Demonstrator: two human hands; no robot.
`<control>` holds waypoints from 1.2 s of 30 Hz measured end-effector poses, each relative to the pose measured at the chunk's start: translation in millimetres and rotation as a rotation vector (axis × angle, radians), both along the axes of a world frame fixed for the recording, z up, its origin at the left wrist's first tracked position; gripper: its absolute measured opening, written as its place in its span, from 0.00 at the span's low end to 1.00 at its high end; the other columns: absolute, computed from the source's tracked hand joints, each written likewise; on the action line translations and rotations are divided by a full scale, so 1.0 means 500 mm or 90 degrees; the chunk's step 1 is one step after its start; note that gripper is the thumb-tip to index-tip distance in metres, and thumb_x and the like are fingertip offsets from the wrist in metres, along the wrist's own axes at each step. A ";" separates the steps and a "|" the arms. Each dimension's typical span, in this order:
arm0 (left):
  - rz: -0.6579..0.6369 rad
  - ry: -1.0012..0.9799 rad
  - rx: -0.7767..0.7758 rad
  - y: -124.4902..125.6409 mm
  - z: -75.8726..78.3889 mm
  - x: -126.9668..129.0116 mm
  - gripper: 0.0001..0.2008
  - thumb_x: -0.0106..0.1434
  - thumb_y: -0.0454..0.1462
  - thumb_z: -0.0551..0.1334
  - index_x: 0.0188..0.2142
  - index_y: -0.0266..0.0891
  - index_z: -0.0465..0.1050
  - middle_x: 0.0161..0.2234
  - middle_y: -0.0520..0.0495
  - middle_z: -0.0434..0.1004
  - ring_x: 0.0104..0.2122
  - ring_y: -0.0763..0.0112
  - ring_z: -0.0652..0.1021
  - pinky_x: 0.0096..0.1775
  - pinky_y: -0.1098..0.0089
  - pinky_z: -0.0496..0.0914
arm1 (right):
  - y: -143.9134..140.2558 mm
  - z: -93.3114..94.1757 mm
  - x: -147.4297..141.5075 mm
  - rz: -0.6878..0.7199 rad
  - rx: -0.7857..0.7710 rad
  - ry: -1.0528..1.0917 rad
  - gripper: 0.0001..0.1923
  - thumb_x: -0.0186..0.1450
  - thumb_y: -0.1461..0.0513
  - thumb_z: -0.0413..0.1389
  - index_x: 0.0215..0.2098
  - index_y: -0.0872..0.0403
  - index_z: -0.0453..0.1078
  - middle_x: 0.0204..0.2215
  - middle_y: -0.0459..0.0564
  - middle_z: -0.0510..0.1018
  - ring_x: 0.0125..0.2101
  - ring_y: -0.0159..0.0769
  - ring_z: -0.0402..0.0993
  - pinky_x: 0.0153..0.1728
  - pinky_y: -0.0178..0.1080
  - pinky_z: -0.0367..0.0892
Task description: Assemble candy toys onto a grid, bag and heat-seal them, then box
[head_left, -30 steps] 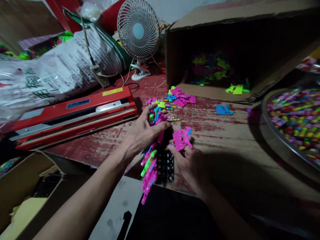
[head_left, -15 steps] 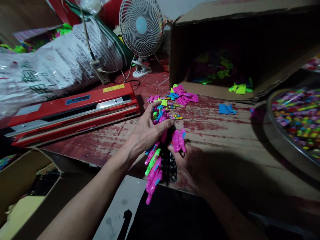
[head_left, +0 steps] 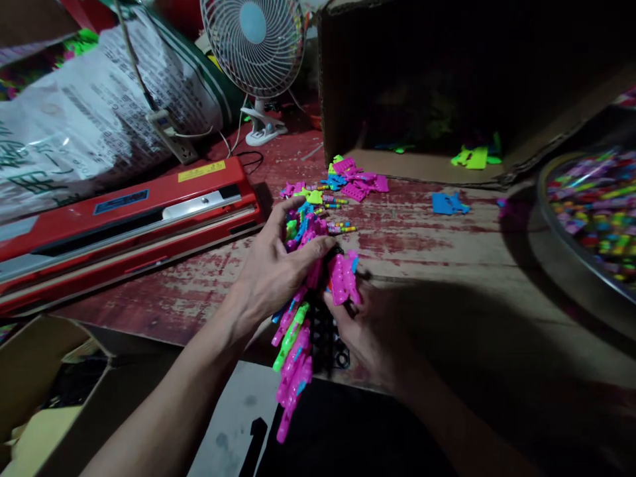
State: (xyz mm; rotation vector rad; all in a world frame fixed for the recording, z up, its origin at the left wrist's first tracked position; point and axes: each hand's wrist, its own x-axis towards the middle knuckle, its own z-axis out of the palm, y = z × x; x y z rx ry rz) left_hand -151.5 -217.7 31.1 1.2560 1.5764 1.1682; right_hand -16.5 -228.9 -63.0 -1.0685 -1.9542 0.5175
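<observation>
My left hand [head_left: 271,271] is wrapped over a row of pink, green and blue plastic toy pieces [head_left: 293,351] that stands in a black grid tray [head_left: 330,341] at the table's near edge. My right hand [head_left: 368,324] grips a pink toy piece [head_left: 342,278] and presses it against the top of that row, beside my left fingers. Loose pink, blue and green pieces [head_left: 342,185] lie just beyond my hands.
A red heat sealer [head_left: 124,218] lies to the left, a printed sack [head_left: 89,119] and small fan [head_left: 253,46] behind it. A big cardboard box [head_left: 422,86] lies open on its side at the back. A round metal tray [head_left: 561,265] of coloured bits sits right. A blue piece [head_left: 447,203] lies alone.
My right hand has turned the pink piece from flat to upright and brought it in against the row under my left hand. The view has dipped and shifted slightly.
</observation>
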 end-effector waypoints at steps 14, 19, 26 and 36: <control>0.012 0.164 -0.042 0.003 -0.010 -0.009 0.26 0.61 0.47 0.59 0.58 0.49 0.61 0.45 0.52 0.76 0.41 0.63 0.76 0.44 0.63 0.69 | -0.036 0.023 -0.011 0.039 -0.058 0.050 0.13 0.60 0.74 0.47 0.34 0.54 0.68 0.28 0.48 0.75 0.28 0.33 0.72 0.32 0.33 0.67; 0.015 0.152 -0.040 0.005 -0.006 -0.001 0.28 0.60 0.46 0.60 0.59 0.46 0.61 0.44 0.50 0.76 0.40 0.62 0.76 0.41 0.66 0.71 | -0.028 -0.011 -0.006 -0.020 -0.152 0.160 0.07 0.65 0.65 0.52 0.31 0.53 0.72 0.22 0.46 0.74 0.22 0.31 0.71 0.24 0.32 0.67; 0.018 0.104 -0.034 0.002 0.000 0.011 0.26 0.60 0.43 0.59 0.57 0.45 0.61 0.43 0.50 0.75 0.40 0.64 0.76 0.43 0.66 0.71 | -0.022 -0.032 -0.006 -0.103 -0.212 0.315 0.06 0.66 0.59 0.54 0.36 0.51 0.72 0.24 0.44 0.77 0.21 0.29 0.73 0.22 0.30 0.70; 0.018 0.071 -0.023 0.005 -0.010 0.003 0.26 0.58 0.42 0.60 0.56 0.44 0.62 0.41 0.50 0.75 0.39 0.63 0.76 0.41 0.66 0.72 | -0.030 -0.029 -0.003 -0.125 -0.012 0.007 0.06 0.65 0.59 0.55 0.38 0.52 0.72 0.28 0.49 0.78 0.29 0.36 0.75 0.32 0.37 0.69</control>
